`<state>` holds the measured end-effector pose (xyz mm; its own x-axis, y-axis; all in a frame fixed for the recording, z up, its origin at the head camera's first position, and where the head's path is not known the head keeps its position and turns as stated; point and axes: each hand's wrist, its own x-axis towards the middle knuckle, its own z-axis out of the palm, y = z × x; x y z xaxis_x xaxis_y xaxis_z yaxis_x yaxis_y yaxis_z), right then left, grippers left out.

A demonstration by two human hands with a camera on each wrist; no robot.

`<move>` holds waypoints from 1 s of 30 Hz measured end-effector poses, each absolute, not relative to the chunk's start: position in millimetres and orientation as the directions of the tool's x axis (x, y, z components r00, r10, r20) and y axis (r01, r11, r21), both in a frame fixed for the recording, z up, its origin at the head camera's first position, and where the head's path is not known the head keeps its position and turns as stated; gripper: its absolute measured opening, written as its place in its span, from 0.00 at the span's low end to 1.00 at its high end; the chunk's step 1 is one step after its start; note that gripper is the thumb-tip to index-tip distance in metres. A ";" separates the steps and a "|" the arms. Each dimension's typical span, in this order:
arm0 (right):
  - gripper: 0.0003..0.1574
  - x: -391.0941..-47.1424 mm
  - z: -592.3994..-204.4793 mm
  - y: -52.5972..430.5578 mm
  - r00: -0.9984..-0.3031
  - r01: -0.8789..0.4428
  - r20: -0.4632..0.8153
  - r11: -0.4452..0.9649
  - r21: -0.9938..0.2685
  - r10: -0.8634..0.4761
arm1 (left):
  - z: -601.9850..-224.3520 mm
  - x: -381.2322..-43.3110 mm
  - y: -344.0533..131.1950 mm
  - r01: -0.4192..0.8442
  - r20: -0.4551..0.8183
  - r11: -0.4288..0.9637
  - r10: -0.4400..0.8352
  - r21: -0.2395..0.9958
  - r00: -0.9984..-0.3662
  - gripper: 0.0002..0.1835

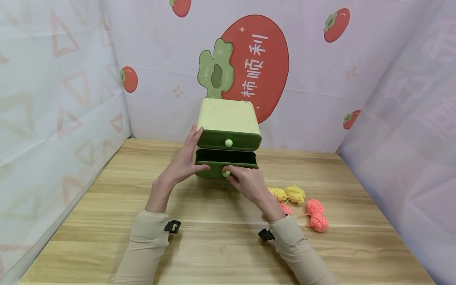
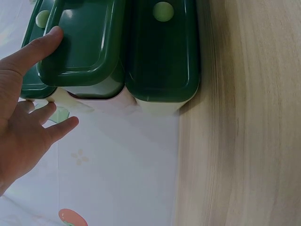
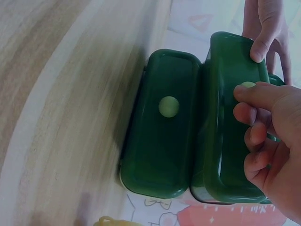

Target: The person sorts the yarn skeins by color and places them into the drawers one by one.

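Observation:
A small cream cabinet point(image 1: 228, 114) with dark green drawers stands on the table against the back wall. Its middle drawer point(image 1: 215, 171) is pulled partway out, and its dark inside shows from above. My right hand point(image 1: 248, 183) pinches the round light green knob point(image 1: 226, 173) of that drawer between thumb and finger. My left hand point(image 1: 181, 163) is spread at the cabinet's left side, fingers straight along it, with the thumb touching the middle drawer's front. Above it the top drawer point(image 1: 213, 139) is closed, and in the right wrist view the bottom drawer point(image 3: 157, 146) is closed too.
Yellow yarn skeins point(image 1: 295, 194) lie on the wooden table point(image 1: 221, 245) right of the cabinet. Nearer are a pink skein point(image 1: 316, 215) and another pink skein point(image 1: 286, 209) partly hidden by my right forearm. Printed cloth walls point(image 1: 160, 107) enclose the table's back and sides.

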<state>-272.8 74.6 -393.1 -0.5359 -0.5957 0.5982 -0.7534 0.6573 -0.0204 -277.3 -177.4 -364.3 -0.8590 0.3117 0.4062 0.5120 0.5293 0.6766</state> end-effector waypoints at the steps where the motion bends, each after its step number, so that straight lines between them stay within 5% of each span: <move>1: 0.11 -272.2 -391.9 75.2 -0.536 -0.755 0.598 0.655 -0.025 -0.596 | -364.2 -277.3 -177.3 0.513 0.406 0.528 0.312 0.677 -0.859 0.65; 13: 0.13 -266.7 -368.0 96.8 -0.535 -0.794 0.628 0.591 -0.144 -0.565 | -365.6 -277.2 -177.9 0.506 0.394 0.525 0.317 0.684 -0.863 0.65; 30: 0.14 -278.8 -350.7 135.5 -0.675 -0.700 0.529 0.674 -0.237 -0.514 | -365.9 -278.9 -179.5 0.516 0.402 0.530 0.323 0.673 -0.857 0.65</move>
<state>-278.8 135.5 -350.7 -0.6750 -0.5145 0.5289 -0.6995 0.6742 -0.2369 -278.9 -179.5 -365.9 -0.8567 0.3234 0.4019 0.5159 0.5296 0.6733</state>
